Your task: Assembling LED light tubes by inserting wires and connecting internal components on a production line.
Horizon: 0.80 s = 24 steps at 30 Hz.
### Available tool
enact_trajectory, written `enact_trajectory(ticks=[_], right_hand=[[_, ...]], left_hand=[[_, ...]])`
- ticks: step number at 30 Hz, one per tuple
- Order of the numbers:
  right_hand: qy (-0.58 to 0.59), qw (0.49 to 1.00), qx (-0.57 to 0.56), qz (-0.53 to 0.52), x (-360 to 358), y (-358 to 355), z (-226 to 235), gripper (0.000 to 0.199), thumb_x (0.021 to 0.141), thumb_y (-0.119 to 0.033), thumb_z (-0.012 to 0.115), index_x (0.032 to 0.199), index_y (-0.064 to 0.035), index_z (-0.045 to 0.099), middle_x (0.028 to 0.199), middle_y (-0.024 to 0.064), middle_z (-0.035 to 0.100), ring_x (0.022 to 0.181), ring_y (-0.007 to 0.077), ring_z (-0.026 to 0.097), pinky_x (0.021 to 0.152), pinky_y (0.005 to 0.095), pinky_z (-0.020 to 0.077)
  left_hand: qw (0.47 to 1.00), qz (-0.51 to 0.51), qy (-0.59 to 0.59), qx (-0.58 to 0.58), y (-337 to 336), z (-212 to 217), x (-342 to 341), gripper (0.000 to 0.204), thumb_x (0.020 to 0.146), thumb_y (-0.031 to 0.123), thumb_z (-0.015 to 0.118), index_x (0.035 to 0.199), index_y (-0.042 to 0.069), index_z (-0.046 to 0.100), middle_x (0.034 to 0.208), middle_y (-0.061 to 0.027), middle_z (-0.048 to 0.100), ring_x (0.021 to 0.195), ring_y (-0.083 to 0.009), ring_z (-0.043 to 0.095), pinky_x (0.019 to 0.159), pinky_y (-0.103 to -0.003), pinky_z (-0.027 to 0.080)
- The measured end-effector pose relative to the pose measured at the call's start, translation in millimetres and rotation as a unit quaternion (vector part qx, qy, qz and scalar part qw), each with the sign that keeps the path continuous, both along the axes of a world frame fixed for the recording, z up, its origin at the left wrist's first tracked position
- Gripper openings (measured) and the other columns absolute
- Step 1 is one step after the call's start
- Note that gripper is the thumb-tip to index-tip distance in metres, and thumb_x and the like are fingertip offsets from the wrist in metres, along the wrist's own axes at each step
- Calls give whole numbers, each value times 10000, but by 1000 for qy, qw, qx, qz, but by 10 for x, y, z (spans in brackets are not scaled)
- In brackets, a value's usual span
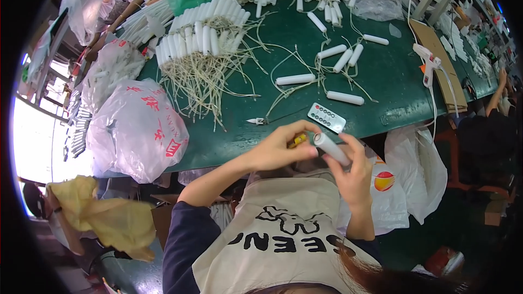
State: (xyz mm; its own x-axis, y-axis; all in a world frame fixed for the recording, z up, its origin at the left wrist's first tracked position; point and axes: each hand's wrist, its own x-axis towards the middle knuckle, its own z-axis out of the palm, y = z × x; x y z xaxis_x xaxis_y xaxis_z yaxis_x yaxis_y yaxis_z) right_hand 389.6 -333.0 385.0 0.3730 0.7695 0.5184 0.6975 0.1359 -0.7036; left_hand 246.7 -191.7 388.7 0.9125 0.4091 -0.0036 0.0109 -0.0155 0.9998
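Note:
In my right hand (355,170) is a smooth white plastic tube (332,149), tilted, its open end pointing up toward my left hand. My left hand (278,147) is closed around a small yellow object (297,140), mostly covered by the fingers, so its kind does not show. The left thumb and fingertips come close to the tube's open end; whether they touch it I cannot tell. Just beyond the hands lies a white remote control (327,117) with dark buttons and a red one. To its left on the green table (239,141) rests a small white-tipped piece (257,121) on a thin lead.
Several white tubes with wires (342,61) lie scattered beyond the remote. A large wired bundle (199,41) spreads at the back left. A full plastic bag (139,130) stands at the left edge. At right are a white glue gun (427,64), its cord, and cardboard (444,76).

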Motion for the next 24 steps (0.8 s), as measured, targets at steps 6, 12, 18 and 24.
enact_trajectory(ticks=[6, 12, 18, 24], right_hand=[[108, 986, -59, 116, -136, 22, 51, 635, 736, -139, 753, 1194, 8, 339, 885, 117, 655, 812, 189, 619, 758, 288, 443], [-4, 1000, -12, 20, 124, 32, 47, 398, 810, -134, 653, 1149, -27, 475, 908, 88, 652, 805, 161, 597, 615, 247, 429], [-50, 998, -41, 2, 159, 102, 29, 208, 802, -63, 638, 996, -8, 590, 789, 71, 648, 669, 155, 578, 541, 253, 412], [-79, 996, -47, -17, 215, 128, 13, 108, 784, -42, 653, 880, 1, 628, 724, 75, 623, 602, 166, 552, 524, 267, 413]], left_hand=[[998, 39, 37, 19, 73, 192, -142, 242, 856, 151, 625, 1048, 6, 598, 895, -8, 596, 840, -67, 509, 752, -233, 425], [942, 322, -19, 93, 593, 776, -453, 240, 910, 242, 495, 908, 17, 580, 672, 49, 485, 608, -22, 432, 520, -196, 336], [822, 488, 87, 282, 1274, 1174, -673, 444, 909, 374, 448, 930, -38, 612, 688, -48, 568, 615, -100, 517, 584, -267, 426], [729, 552, 174, 365, 2102, 1101, -1058, 512, 879, 442, 455, 1032, -25, 598, 886, -179, 643, 828, -281, 604, 798, -343, 440]])
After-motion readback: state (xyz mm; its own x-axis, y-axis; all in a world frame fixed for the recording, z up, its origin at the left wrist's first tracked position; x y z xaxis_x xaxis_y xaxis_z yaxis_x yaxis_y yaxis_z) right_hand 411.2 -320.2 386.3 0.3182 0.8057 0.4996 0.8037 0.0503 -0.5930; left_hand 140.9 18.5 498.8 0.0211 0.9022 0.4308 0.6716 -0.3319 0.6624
